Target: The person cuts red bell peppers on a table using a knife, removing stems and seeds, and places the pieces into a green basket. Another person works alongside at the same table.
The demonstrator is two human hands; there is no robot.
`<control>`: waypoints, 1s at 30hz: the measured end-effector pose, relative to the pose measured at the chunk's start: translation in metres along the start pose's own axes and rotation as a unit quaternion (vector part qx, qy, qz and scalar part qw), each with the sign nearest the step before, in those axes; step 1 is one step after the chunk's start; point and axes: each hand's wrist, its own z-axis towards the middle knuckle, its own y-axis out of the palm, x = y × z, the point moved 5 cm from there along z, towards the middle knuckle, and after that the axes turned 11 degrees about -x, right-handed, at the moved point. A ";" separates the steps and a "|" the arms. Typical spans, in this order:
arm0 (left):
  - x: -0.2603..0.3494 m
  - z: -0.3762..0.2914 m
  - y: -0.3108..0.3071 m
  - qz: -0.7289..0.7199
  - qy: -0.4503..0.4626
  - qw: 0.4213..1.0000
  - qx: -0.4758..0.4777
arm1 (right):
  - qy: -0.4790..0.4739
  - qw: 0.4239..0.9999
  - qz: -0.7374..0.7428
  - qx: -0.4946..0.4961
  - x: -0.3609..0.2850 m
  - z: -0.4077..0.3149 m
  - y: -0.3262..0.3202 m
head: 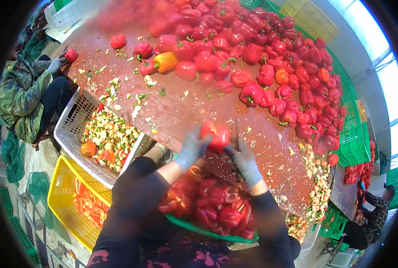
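Gloved in grey, my left hand [193, 147] grips the left side of a red bell pepper [215, 136] above the table's near edge. My right hand [244, 164], in a grey glove with dark fingertips, is at the pepper's lower right. A thin blade [239, 134] points up from that hand, which closes round what looks like a knife; the handle is mostly hidden. Below both hands, a green crate [215, 231] in front of my lap holds cut red peppers [230, 214].
Whole peppers [252, 53] pile on the reddish table [192, 107]. Trimmings fill a white crate [65, 124] at left; a yellow crate [56, 187] with pepper pieces stands below it. One person [28, 93] sits at left holding a pepper, another [374, 207] at far right.
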 end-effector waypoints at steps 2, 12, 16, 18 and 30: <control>0.008 -0.003 0.008 0.001 0.034 0.999 0.011 | -0.004 0.997 0.012 -0.070 0.006 0.009 0.021; -0.008 -0.020 0.021 -0.327 -0.053 0.942 -0.053 | 0.088 0.994 0.009 0.068 0.041 0.004 -0.046; -0.016 -0.020 0.028 -0.314 -0.117 0.942 0.007 | -0.122 0.932 -0.283 0.194 -0.014 -0.027 -0.042; -0.013 -0.026 0.036 -0.324 -0.173 0.930 0.007 | -0.101 0.962 -0.252 0.028 -0.016 -0.030 -0.008; 0.049 -0.052 0.044 0.066 0.145 0.969 -0.192 | 0.067 0.969 0.192 -0.142 -0.019 -0.057 0.016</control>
